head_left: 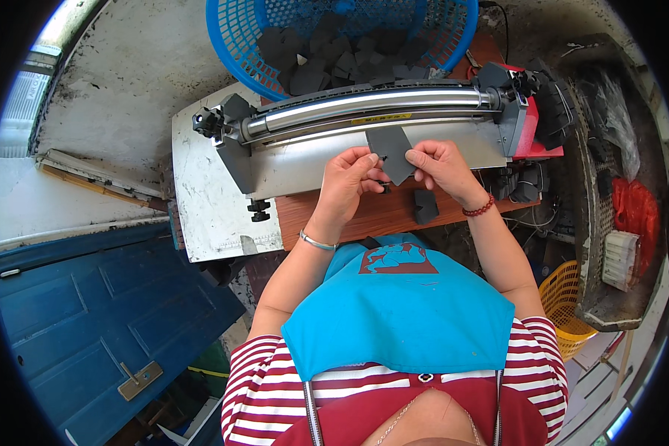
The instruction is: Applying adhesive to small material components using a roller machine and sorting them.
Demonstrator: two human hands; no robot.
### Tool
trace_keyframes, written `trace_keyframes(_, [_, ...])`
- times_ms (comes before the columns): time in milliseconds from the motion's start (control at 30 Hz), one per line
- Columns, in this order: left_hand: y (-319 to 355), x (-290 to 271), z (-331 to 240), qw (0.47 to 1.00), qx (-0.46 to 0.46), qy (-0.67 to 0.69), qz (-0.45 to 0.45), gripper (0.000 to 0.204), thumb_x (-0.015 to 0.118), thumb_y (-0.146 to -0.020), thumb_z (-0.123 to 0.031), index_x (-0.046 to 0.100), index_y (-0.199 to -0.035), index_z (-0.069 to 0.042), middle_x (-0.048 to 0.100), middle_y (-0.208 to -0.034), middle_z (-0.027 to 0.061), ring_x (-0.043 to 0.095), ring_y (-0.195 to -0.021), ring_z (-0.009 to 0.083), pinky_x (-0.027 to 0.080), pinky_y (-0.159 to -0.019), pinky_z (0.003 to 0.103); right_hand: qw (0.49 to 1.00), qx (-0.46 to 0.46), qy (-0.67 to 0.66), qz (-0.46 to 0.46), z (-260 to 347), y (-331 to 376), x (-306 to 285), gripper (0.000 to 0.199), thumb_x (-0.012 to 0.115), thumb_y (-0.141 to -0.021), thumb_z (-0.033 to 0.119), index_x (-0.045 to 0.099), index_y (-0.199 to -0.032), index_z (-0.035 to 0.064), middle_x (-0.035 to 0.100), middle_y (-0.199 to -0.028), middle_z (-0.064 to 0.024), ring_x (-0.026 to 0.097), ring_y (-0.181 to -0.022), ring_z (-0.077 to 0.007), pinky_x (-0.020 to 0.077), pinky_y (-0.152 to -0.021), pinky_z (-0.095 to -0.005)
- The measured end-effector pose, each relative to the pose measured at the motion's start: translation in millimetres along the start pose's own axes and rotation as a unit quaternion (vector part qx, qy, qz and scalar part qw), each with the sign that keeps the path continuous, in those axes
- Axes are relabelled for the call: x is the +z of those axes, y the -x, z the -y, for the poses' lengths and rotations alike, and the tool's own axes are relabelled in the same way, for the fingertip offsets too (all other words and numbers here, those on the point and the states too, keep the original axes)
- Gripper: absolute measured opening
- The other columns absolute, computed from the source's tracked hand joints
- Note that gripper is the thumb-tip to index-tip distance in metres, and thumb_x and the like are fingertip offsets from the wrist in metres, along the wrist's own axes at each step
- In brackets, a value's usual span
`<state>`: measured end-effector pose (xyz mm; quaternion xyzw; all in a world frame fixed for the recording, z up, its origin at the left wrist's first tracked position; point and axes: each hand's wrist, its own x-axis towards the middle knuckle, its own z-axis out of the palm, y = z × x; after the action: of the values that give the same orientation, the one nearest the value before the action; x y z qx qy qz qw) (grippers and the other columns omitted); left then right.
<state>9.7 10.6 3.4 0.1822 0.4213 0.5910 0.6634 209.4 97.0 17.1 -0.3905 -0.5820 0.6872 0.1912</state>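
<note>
In front of the roller machine I hold a flat dark grey piece [391, 149], tilted with one corner pointing down. My left hand [349, 181] pinches its left edge between thumb and fingers, beside a small dark spot that I cannot make out. The thumb and fingers of my right hand [443, 168] are closed on its right edge. Below, on the reddish wooden board [327, 220], lies another dark grey piece [425, 207], touched by neither hand. Just beyond my hands runs the machine's long metal roller [372, 104].
Behind the machine, a blue plastic basket [227, 46] holds many dark grey pieces [327, 59]. Black knobs [259, 210] stick out from the machine's left side. At right are a worn tray [591, 297] with a red bag [633, 215] and a yellow basket [561, 301]. A blue door [89, 312] stands at left.
</note>
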Motion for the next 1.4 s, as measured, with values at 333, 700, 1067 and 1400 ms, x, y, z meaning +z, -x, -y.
trace_keyframes(333, [1.3, -2.5, 3.9, 0.995, -0.031, -0.071, 0.055, 0.016, 0.062, -0.093, -0.017, 0.064, -0.085, -0.003, 0.061, -0.066, 0.0027, 0.061, -0.057, 0.01, 0.047, -0.049, 0.019, 0.995, 0.019, -0.093, 0.025, -0.9, 3.7, -0.7, 0.025, 0.06, -0.097, 0.029, 0.064, -0.084, 0.0087, 0.059, -0.065, 0.003, 0.049, -0.048, -0.001, 0.0374, -0.045, -0.014])
trace_keyframes(700, [6.5, 4.5, 1.5, 0.991, -0.007, -0.137, -0.005, 0.015, 0.063, -0.09, -0.013, 0.064, -0.08, -0.001, 0.064, -0.068, 0.0061, 0.068, -0.061, 0.0156, 0.049, -0.045, 0.021, 0.996, -0.012, 0.087, 0.018, -3.1, 6.5, -6.8, 0.034, 0.057, -0.098, 0.032, 0.063, -0.077, 0.0065, 0.058, -0.06, 0.0021, 0.048, -0.045, -0.0023, 0.036, -0.042, -0.0167])
trace_keyframes(1067, [1.4, 4.8, 2.3, 0.978, 0.035, -0.205, -0.033, 0.014, 0.061, -0.088, -0.009, 0.067, -0.084, 0.003, 0.068, -0.071, 0.0105, 0.068, -0.058, 0.0175, 0.051, -0.043, 0.021, 0.974, -0.022, 0.184, -0.129, 3.1, -20.4, -19.6, 0.041, 0.059, -0.095, 0.036, 0.062, -0.072, 0.0022, 0.057, -0.056, -0.0009, 0.047, -0.042, -0.0052, 0.0363, -0.039, -0.0211])
trace_keyframes(1400, [-0.3, 1.1, 6.8, 0.97, 0.075, -0.223, -0.052, 0.015, 0.061, -0.087, -0.007, 0.067, -0.076, 0.002, 0.067, -0.069, 0.0096, 0.069, -0.06, 0.0162, 0.05, -0.043, 0.021, 0.993, -0.006, 0.11, 0.037, 7.2, -2.5, -3.8, 0.033, 0.061, -0.095, 0.032, 0.062, -0.076, 0.0056, 0.056, -0.058, 0.0025, 0.046, -0.044, -0.0026, 0.0343, -0.041, -0.0183])
